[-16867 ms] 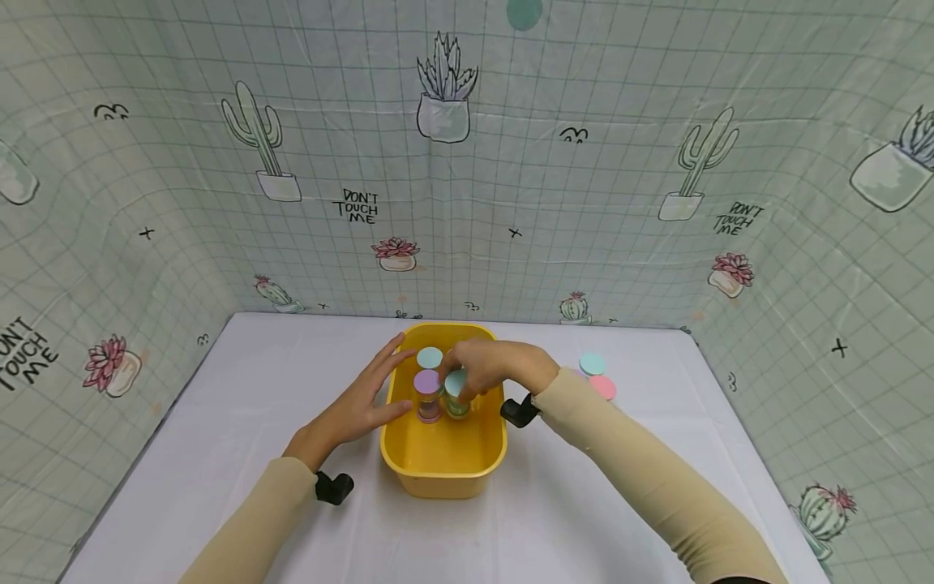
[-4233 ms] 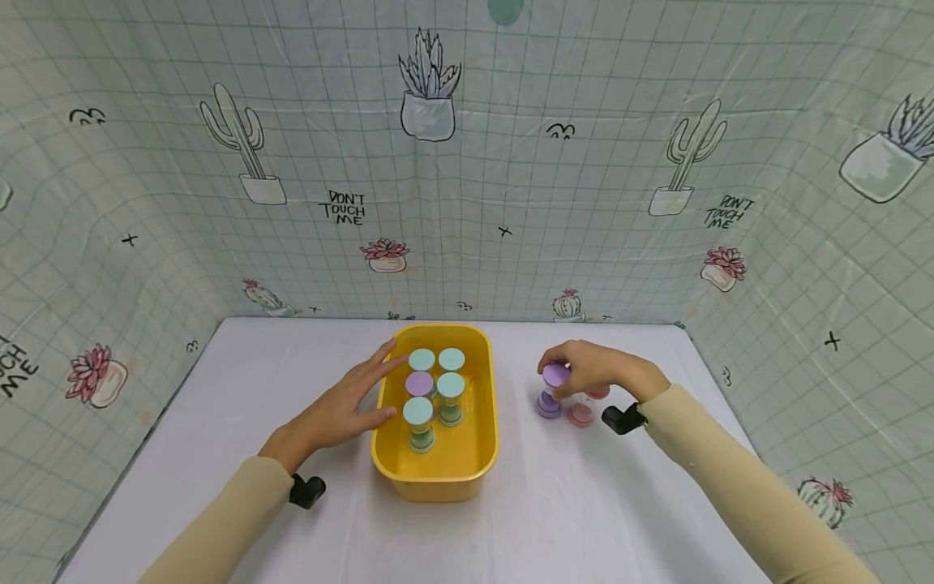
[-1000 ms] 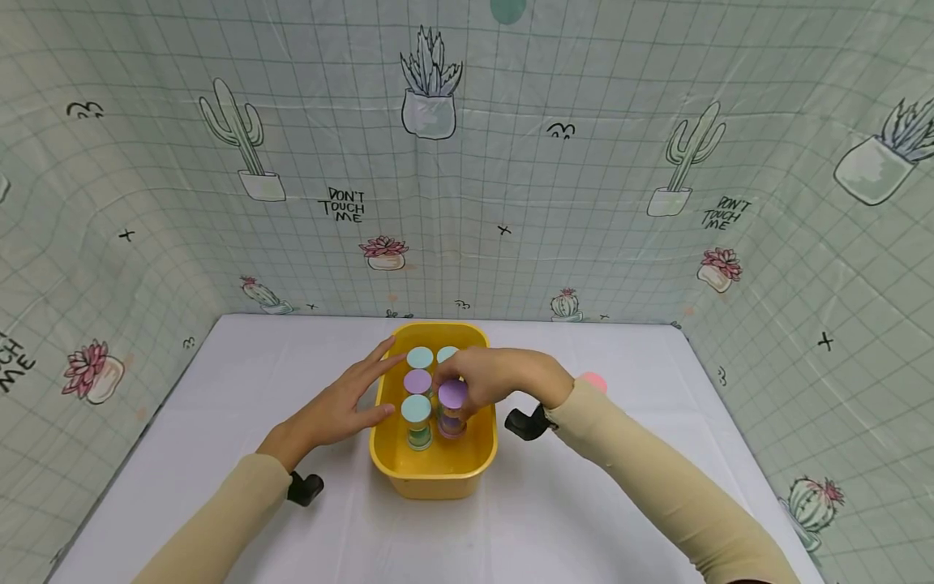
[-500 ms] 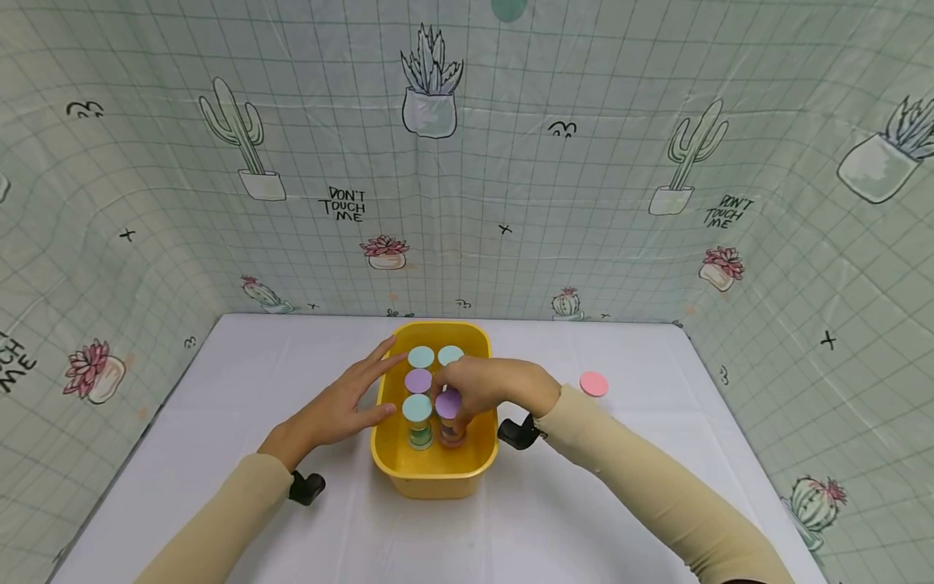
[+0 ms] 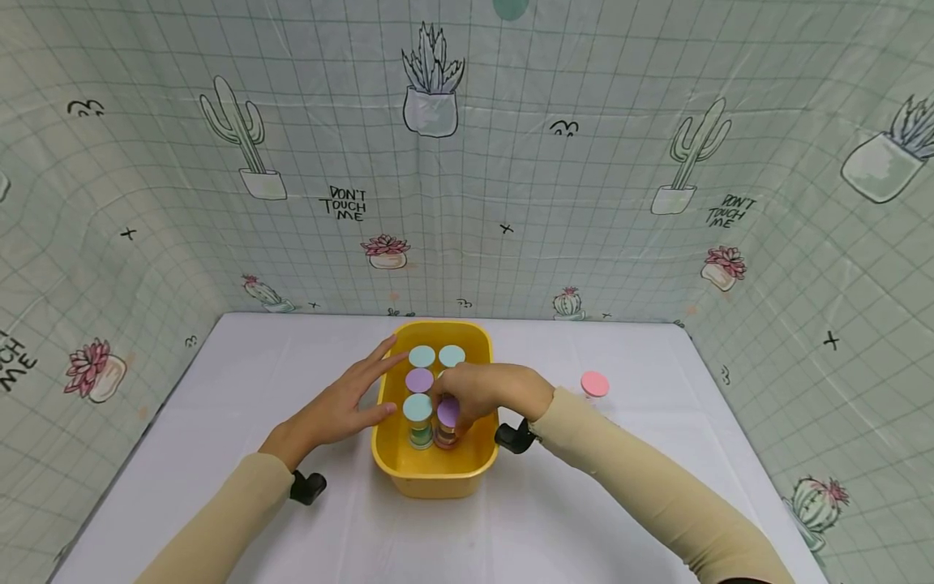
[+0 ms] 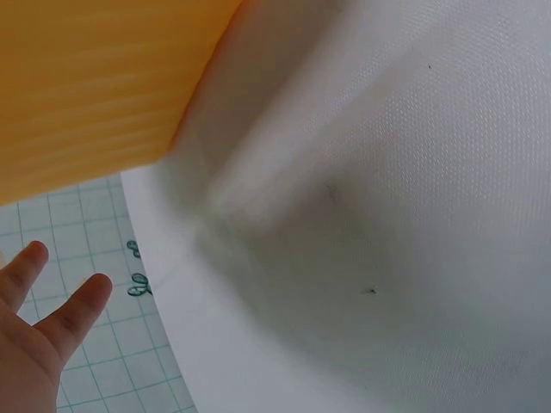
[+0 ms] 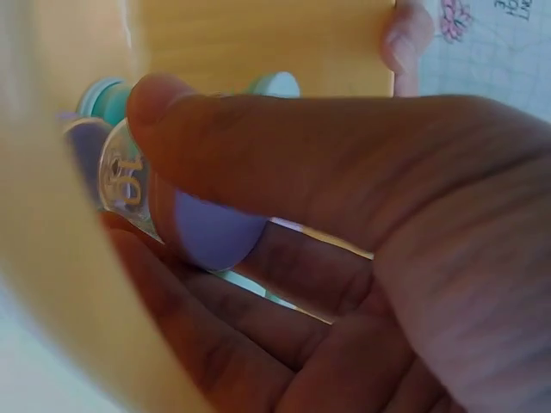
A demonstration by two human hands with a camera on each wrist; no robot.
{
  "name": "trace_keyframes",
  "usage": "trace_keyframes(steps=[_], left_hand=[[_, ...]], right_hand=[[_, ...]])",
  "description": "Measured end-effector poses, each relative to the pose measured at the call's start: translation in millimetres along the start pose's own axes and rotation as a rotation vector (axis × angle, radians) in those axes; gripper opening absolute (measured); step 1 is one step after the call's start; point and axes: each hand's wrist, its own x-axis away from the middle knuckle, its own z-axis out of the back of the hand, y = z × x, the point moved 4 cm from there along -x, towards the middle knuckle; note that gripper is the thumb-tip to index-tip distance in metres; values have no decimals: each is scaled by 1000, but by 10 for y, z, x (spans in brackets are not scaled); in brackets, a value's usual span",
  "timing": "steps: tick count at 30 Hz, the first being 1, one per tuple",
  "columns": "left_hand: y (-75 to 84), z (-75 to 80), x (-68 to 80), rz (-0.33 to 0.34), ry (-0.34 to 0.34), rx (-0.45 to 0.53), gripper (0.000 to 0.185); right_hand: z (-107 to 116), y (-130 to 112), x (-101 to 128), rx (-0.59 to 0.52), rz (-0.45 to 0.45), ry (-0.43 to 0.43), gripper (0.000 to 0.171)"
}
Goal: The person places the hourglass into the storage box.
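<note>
Yellow plastic tub (image 5: pixel 394 454), rectangular, long axis running away from the wearer, set on white table (image 5: pixel 255 365); taken as landmark below.

Purple-capped sand timer (image 5: pixel 447 422): inside tub, near right corner, upright, long axis vertical, purple cap facing up. Gripped by right hand (image 5: pixel 490 391), fingers curled over and round top cap from right side. Clear end plate marked "10" in right wrist view (image 7: pixel 123 181); purple cap (image 7: pixel 211 232) pinched between thumb and fingers there.

Teal-capped sand timer (image 5: pixel 418 420): inside tub, just left of purple-capped one, upright, greenish base.

Second purple-capped timer (image 5: pixel 419 380): inside tub, behind teal-capped one, upright.

Two teal-capped timers (image 5: pixel 422 356) at far end of tub, side by side, upright. Further teal caps blurred at back in right wrist view.

Left hand (image 5: pixel 343 401): flat, fingers straight and spread, resting against outer left wall of tub, fingertips at rim. Holding nothing. Fingertips (image 6: pixel 82 301) seen extended in left wrist view, beside orange-yellow tub wall (image 6: pixel 95 86).

Pink-capped timer (image 5: pixel 594 384): on table, well right of tub, upright; body barely visible.

Backdrop (image 5: pixel 511 162): pale green grid sheet behind and to both sides of tub, printed with cacti, potted succulents, pink flowers; wording "DON'T TOUCH ME" legible in several places (image 5: pixel 353 204).

Black wrist cameras (image 5: pixel 306 487) on both forearms, either side of tub.
</note>
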Motion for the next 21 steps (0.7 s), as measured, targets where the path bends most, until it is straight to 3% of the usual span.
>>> trace_keyframes(steps=[10, 21], left_hand=[[13, 3, -8, -7, 5, 10, 72], [-2, -14, -9, 0, 13, 7, 72]], right_hand=[[1, 8, 8, 3, 50, -2, 31], [73, 20, 76, -20, 132, 58, 21]])
